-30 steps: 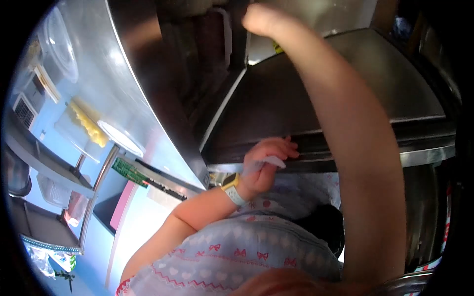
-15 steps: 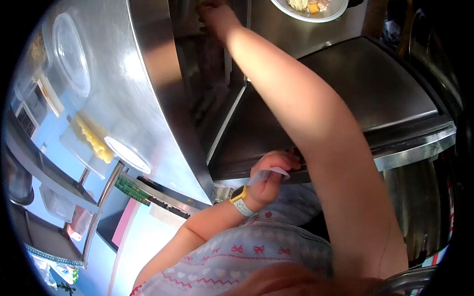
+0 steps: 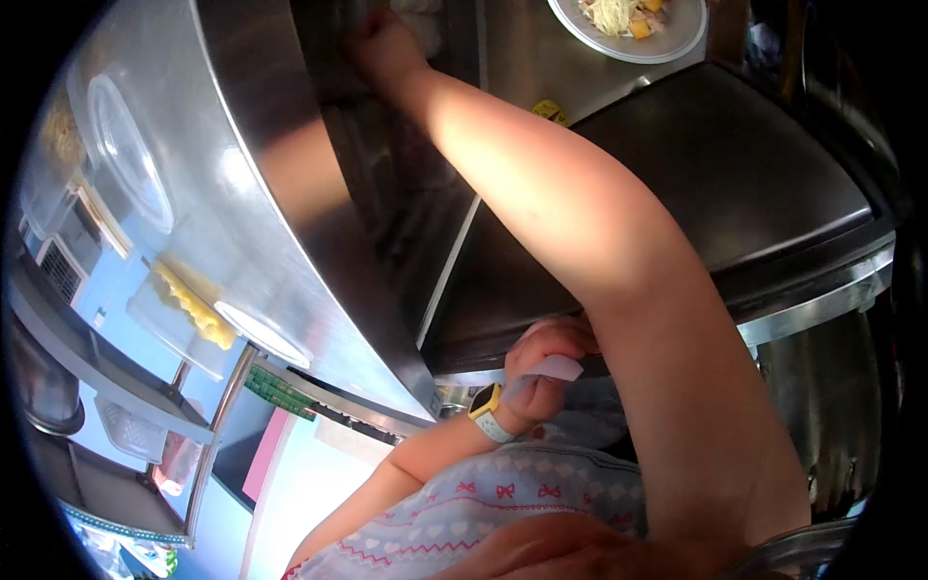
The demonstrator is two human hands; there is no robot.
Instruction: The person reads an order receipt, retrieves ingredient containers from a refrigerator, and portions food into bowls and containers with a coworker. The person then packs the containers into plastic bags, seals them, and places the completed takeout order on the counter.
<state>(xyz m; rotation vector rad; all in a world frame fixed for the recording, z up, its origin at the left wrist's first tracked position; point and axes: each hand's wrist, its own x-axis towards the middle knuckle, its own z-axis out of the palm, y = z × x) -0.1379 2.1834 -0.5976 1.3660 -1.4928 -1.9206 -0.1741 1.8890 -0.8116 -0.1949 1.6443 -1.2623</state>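
Note:
My left hand, with a yellow-cased watch on its wrist, is at the near edge of a dark metal lid. Its curled fingers hold a thin, translucent whitish sheet; whether it is paper or plastic is unclear. My right arm crosses over the lid. At its end, my right hand is inside a dark, open compartment under the steel panel. Shadow hides those fingers and whatever they touch. Pale, blurry shapes lie beside that hand.
A white-rimmed bowl with shredded pale food and orange chunks stands on the steel top. A small yellow item shows beside my forearm. Clear round lids and a steel panel are at left, with a shelf rack beyond.
The view has shifted, bringing more of the bowl and the yellow item into sight. My right hand sits slightly lower and further left in the frame. My left hand still holds the sheet.

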